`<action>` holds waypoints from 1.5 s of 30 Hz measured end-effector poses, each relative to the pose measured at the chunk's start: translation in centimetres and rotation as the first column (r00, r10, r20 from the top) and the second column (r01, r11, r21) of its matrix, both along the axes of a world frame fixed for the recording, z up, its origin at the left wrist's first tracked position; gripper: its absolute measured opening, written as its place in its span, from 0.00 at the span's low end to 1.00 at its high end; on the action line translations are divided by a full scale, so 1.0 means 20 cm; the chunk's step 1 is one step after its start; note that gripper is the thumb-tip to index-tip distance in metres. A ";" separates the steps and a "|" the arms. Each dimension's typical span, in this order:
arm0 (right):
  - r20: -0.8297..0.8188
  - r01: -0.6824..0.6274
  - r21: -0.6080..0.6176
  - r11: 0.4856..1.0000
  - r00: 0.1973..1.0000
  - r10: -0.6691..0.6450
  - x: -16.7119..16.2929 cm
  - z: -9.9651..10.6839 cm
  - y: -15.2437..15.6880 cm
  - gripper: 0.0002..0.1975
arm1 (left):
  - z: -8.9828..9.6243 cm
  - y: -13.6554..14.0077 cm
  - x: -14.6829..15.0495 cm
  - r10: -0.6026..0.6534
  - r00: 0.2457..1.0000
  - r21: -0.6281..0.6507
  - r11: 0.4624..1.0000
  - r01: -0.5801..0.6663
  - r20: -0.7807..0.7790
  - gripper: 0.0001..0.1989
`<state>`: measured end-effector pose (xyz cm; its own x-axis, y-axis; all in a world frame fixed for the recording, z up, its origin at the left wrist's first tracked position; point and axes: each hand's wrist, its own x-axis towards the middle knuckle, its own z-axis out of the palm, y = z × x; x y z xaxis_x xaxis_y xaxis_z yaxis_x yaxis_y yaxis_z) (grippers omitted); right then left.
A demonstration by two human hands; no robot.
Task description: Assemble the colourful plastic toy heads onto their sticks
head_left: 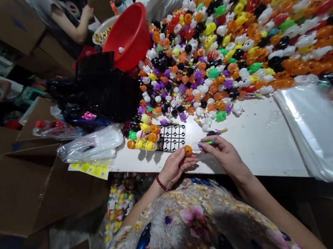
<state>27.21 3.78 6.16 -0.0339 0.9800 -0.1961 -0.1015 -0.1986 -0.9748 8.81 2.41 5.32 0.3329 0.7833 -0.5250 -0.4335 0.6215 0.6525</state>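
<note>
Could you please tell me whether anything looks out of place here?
One small oddity: a lone white piece appears to lie in the red basin, apart from the colourful toys heaped on the table. Around the black grid, nothing stands out.

The smooth white desk (261,143) stood in a dimly lit room, with a large open brown cardboard box (6,192) leftward, dull grey floor (89,225) below, and stacked brown cartons (8,23) behind.
</note>
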 end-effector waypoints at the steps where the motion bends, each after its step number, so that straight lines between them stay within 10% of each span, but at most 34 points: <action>1: 0.013 0.001 0.010 1.000 1.000 -0.002 -0.01 0.00 0.01 0.23 | 0.00 0.00 -0.01 -0.003 1.000 0.007 1.000 0.003 -0.015 0.22; 7: 0.088 0.044 0.114 0.992 0.995 -0.054 -0.06 0.03 0.11 0.24 | 0.02 -0.03 -0.14 -0.065 0.941 0.165 0.978 0.126 -0.331 0.26; 11: 0.222 -0.012 0.235 0.972 0.974 -0.042 -0.12 0.08 0.21 0.19 | 0.01 -0.05 -0.24 0.169 0.689 0.528 0.774 0.350 -0.705 0.18; 16: 0.371 -0.134 0.389 0.912 0.929 -0.021 -0.21 0.13 0.33 0.15 | -0.09 -0.04 -0.25 0.306 0.469 0.549 0.611 0.570 -0.828 0.20; 39: 0.586 -0.390 0.402 0.828 0.805 0.095 -0.39 0.14 0.44 0.14 | -0.12 -0.17 -0.45 0.247 0.670 0.686 0.494 0.535 -0.700 0.13; 45: 0.628 -0.500 0.345 0.794 0.752 0.201 -0.41 0.11 0.46 0.14 | 0.02 -0.21 -0.63 0.414 0.551 0.688 0.401 0.605 -0.725 0.07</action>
